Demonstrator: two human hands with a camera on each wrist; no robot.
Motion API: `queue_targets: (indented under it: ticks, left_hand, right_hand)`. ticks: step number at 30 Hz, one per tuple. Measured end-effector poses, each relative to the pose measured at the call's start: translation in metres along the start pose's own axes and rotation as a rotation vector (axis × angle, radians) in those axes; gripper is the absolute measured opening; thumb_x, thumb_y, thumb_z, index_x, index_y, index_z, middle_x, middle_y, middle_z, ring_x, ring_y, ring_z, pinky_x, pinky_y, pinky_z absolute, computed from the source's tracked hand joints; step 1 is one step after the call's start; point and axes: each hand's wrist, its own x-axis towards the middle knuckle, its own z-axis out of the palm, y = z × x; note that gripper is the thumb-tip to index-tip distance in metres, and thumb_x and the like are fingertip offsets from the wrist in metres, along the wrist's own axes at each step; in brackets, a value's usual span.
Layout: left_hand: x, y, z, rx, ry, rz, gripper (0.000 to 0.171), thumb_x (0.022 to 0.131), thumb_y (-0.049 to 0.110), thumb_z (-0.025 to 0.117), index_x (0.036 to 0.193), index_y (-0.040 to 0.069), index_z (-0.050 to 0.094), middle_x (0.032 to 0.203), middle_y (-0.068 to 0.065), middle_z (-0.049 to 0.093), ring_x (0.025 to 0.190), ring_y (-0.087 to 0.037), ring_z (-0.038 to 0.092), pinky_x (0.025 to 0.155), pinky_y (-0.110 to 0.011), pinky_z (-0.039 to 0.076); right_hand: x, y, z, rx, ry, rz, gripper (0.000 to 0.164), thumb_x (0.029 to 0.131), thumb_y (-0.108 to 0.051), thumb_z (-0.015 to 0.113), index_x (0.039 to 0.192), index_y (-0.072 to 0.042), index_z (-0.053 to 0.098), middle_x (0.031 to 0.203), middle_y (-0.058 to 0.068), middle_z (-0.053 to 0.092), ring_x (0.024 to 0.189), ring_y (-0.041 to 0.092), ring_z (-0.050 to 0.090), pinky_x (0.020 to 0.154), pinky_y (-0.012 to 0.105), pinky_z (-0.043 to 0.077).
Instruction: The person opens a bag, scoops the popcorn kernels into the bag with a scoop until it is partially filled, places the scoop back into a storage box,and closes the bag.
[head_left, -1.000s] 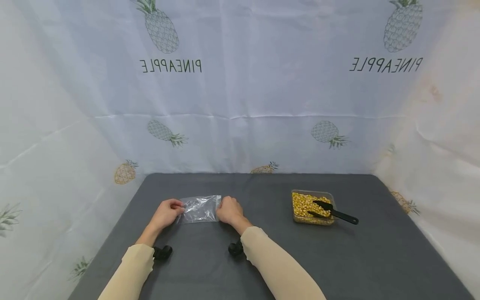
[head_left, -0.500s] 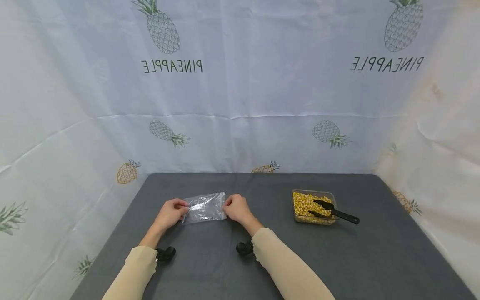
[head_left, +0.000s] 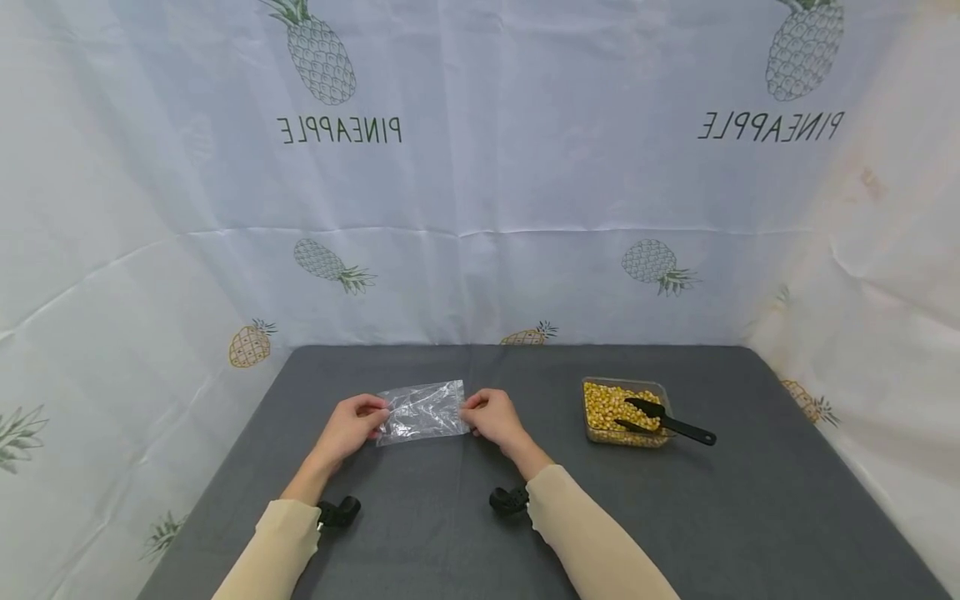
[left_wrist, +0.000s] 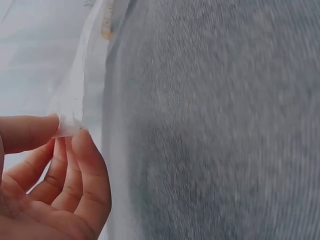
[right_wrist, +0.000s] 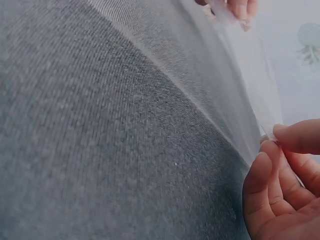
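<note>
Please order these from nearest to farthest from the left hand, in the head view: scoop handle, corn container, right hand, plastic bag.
1. Plastic bag: pinched by the left hand.
2. Right hand: at the bag's right end.
3. Corn container: farther right.
4. Scoop handle: past its right rim.

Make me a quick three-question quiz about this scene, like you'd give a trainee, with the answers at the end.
1. True or false: the handle of the black scoop sticks out past the edge of the container of yellow kernels.

2. What do the left hand and the right hand both pinch?
A) the black scoop
B) the clear plastic bag
C) the container

3. Fill in: the hand nearer the container is the person's ____ hand.

Key: 1. True. 2. B. 3. right.
</note>
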Motion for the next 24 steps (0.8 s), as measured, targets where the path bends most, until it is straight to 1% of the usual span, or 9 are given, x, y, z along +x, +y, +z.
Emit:
queue_targets:
  ticks: [3,6,10,14,16,18,21,24]
  left_hand:
    - [-0.001,0.004,0.004,-0.024,-0.004,0.0,0.019,0.098,0.003,0.065,0.114,-0.007,0.067,0.097,-0.014,0.068,0.077,-0.017,0.063,0.065,-0.028,0.056]
    - [-0.003,0.007,0.008,-0.043,-0.001,0.007,0.02,0.098,0.003,0.065,0.115,-0.007,0.067,0.098,-0.014,0.068,0.075,-0.017,0.063,0.066,-0.028,0.056]
    - [-0.004,0.012,0.012,-0.065,0.007,0.019,0.02,0.099,0.005,0.066,0.115,-0.007,0.067,0.1,-0.015,0.069,0.075,-0.017,0.063,0.068,-0.029,0.057]
    - [-0.006,0.016,0.015,-0.091,0.004,0.031,0.021,0.099,0.007,0.067,0.115,-0.005,0.068,0.101,-0.016,0.069,0.076,-0.017,0.063,0.069,-0.032,0.057]
    - [-0.006,0.017,0.016,-0.099,-0.005,0.037,0.022,0.099,0.008,0.067,0.116,-0.005,0.067,0.102,-0.017,0.069,0.076,-0.018,0.062,0.07,-0.033,0.057]
    - [-0.008,0.018,0.017,-0.102,-0.014,0.037,0.023,0.1,0.01,0.067,0.117,-0.004,0.067,0.103,-0.017,0.069,0.077,-0.018,0.063,0.071,-0.033,0.057]
    - [-0.009,0.022,0.02,-0.098,-0.024,0.039,0.024,0.1,0.012,0.067,0.118,-0.004,0.067,0.104,-0.015,0.068,0.077,-0.019,0.063,0.071,-0.035,0.058]
    - [-0.011,0.029,0.022,-0.098,-0.042,0.045,0.025,0.1,0.011,0.066,0.119,-0.005,0.066,0.106,-0.016,0.068,0.078,-0.019,0.063,0.074,-0.04,0.058]
  right_hand:
    - [-0.002,0.002,-0.004,0.1,0.005,0.023,0.009,0.09,-0.003,0.074,0.096,0.002,0.07,0.079,0.005,0.068,0.064,0.014,0.06,0.06,0.03,0.056]
    - [-0.004,0.003,-0.007,0.183,0.011,0.042,0.013,0.089,-0.002,0.074,0.1,0.003,0.067,0.078,0.005,0.068,0.062,0.013,0.059,0.058,0.028,0.055]
    - [-0.005,0.002,-0.013,0.281,0.012,0.062,0.026,0.088,0.0,0.073,0.111,0.006,0.063,0.075,0.003,0.067,0.06,0.012,0.058,0.057,0.026,0.053]
    - [-0.006,0.001,-0.021,0.363,-0.009,0.098,0.037,0.089,-0.001,0.073,0.123,0.008,0.06,0.074,0.002,0.065,0.061,0.012,0.058,0.057,0.026,0.052]
    - [-0.008,0.001,-0.024,0.38,-0.029,0.117,0.037,0.09,-0.002,0.072,0.124,0.009,0.06,0.076,0.002,0.064,0.062,0.013,0.057,0.058,0.026,0.052]
    - [-0.01,0.001,-0.028,0.393,-0.049,0.133,0.035,0.091,-0.003,0.071,0.122,0.009,0.061,0.078,0.003,0.063,0.064,0.013,0.057,0.059,0.026,0.052]
    - [-0.014,0.0,-0.032,0.374,-0.071,0.134,0.029,0.093,-0.006,0.071,0.117,0.008,0.063,0.08,0.004,0.061,0.064,0.014,0.057,0.06,0.026,0.052]
    - [-0.016,-0.002,-0.038,0.362,-0.079,0.136,0.025,0.095,-0.009,0.07,0.114,0.007,0.065,0.081,0.004,0.061,0.065,0.014,0.057,0.06,0.027,0.053]
